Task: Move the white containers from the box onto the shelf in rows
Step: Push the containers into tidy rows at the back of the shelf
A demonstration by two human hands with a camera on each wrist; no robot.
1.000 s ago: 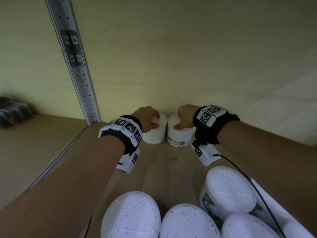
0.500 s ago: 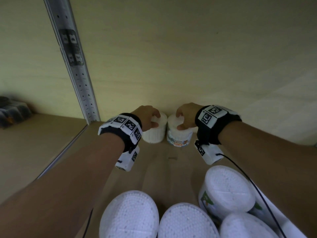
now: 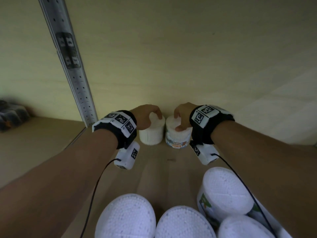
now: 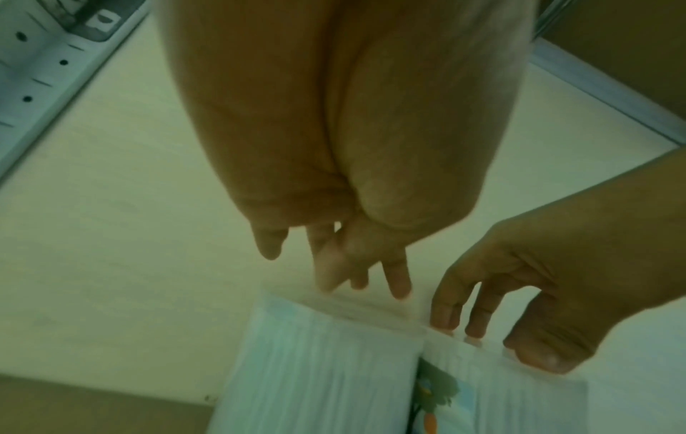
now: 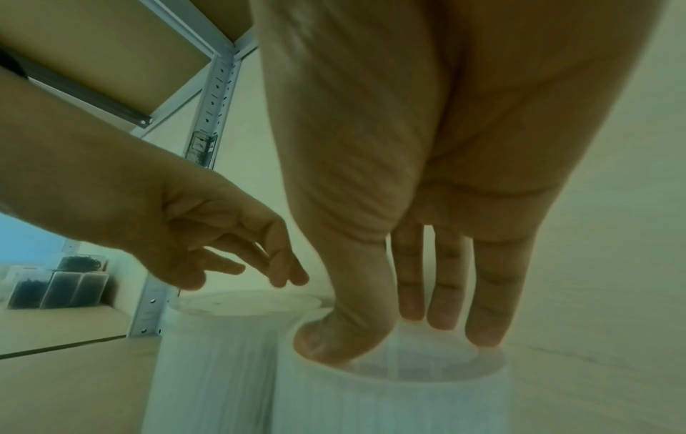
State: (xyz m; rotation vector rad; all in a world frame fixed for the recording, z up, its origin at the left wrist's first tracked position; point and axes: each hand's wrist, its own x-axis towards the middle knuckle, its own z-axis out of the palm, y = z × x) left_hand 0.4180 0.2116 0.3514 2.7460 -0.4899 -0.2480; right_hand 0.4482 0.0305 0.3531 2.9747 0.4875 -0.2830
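Note:
Two white containers stand side by side at the back of the wooden shelf (image 3: 159,170), against the wall. My left hand (image 3: 149,115) hovers just above the left container (image 3: 151,134); in the left wrist view its fingers (image 4: 397,282) hang relaxed, a little clear of the lid (image 4: 326,367). My right hand (image 3: 179,118) rests on the labelled right container (image 3: 177,137). In the right wrist view its thumb (image 5: 345,331) and straight fingertips touch the lid's top (image 5: 427,373). Several more white containers (image 3: 127,217) lie close below me.
A perforated metal upright (image 3: 72,74) runs down at the left, where the shelf bay ends. Clear boxes with dark contents (image 3: 12,115) sit in the neighbouring bay. A wrist-camera cable (image 3: 96,186) hangs over the shelf front.
Both hands have eased upward from the two containers. The left hand's fingers have come off its lid, while the right hand's fingertips still touch theirs. The containers stay put.

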